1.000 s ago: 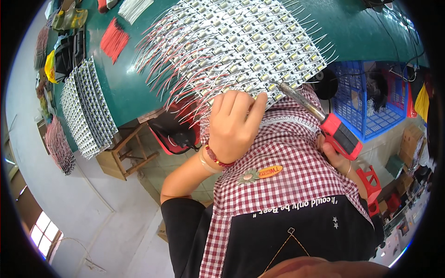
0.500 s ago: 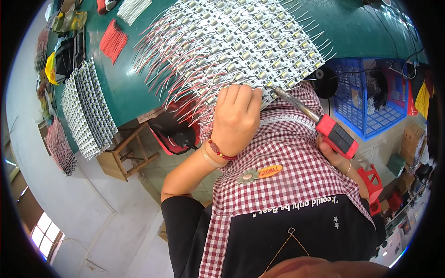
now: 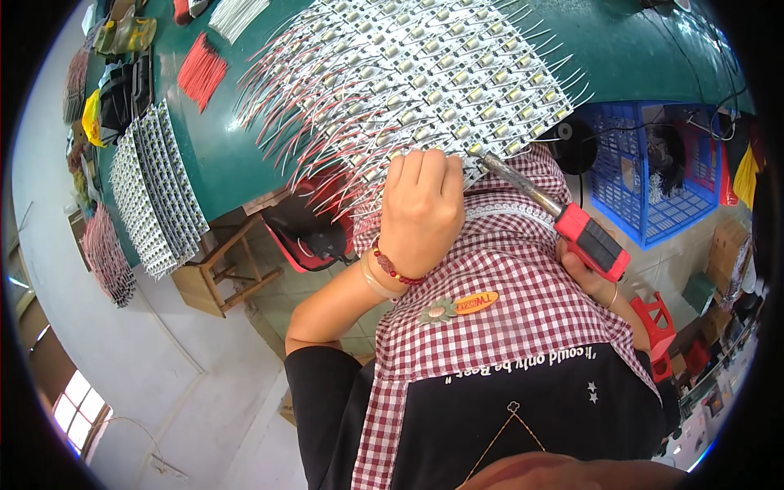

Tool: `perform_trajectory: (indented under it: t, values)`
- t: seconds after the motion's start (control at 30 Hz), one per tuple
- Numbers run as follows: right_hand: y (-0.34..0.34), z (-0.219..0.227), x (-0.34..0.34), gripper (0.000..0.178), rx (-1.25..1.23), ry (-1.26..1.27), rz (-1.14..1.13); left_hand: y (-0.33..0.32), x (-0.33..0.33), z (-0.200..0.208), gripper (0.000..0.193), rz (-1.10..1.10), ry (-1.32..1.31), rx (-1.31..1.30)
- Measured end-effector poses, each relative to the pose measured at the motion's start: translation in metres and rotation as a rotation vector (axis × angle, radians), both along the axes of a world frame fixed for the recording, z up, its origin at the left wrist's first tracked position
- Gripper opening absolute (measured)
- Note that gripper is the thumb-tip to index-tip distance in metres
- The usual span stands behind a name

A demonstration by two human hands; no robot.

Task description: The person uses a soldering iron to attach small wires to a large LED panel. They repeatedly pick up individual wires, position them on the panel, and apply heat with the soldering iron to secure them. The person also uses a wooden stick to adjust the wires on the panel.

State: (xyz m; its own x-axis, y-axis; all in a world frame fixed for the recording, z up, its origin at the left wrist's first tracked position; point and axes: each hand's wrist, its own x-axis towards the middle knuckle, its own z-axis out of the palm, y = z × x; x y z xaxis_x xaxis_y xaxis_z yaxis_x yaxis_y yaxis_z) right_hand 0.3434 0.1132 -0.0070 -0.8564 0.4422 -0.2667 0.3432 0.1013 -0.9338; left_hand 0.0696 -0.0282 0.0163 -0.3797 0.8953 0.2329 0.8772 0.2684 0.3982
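Observation:
A wide white panel of LED modules (image 3: 457, 77) lies at the table's near edge, with red and white wires fanning out on its left side and pale wire ends along its right. My left hand (image 3: 420, 204) is closed at the near edge of the panel, knuckles up; its fingertips and whatever they pinch are hidden. Wrapped round the red and black handle of a soldering iron (image 3: 592, 241) is my right hand (image 3: 578, 269), partly covered by that handle. The iron's tip touches or almost touches the panel's near edge, just right of my left fingers.
On the green table (image 3: 220, 175) lie a red wire bundle (image 3: 202, 72), a white wire bundle (image 3: 237, 16) and more LED strips (image 3: 155, 192). A blue crate (image 3: 645, 180) stands at right, beside a black spool (image 3: 572, 143). A red stool (image 3: 653, 327) is lower right.
My left hand has shifted very slightly to the right at the panel's edge. The soldering iron and my right hand stay practically where they were.

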Motion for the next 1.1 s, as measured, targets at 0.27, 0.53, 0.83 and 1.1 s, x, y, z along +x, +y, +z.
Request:
perform_trajectory:
  t: [0.27,0.53,0.83,1.1]
  values:
    - [0.001,0.010,-0.019,0.018,0.177,0.075,0.041,-0.001,0.002,-0.001,0.018,0.015,0.004,-0.020]
    - [-0.005,-0.004,0.014,0.017,-0.054,-0.057,-0.021,0.000,0.002,0.002,0.017,0.010,0.012,-0.038]
    - [-0.005,-0.011,0.023,0.018,-0.121,-0.087,-0.030,-0.004,0.001,0.007,0.023,0.030,-0.011,-0.073]
    - [-0.006,0.001,0.023,0.019,-0.111,-0.077,-0.066,-0.048,-0.010,0.037,0.030,0.217,0.042,-0.041]
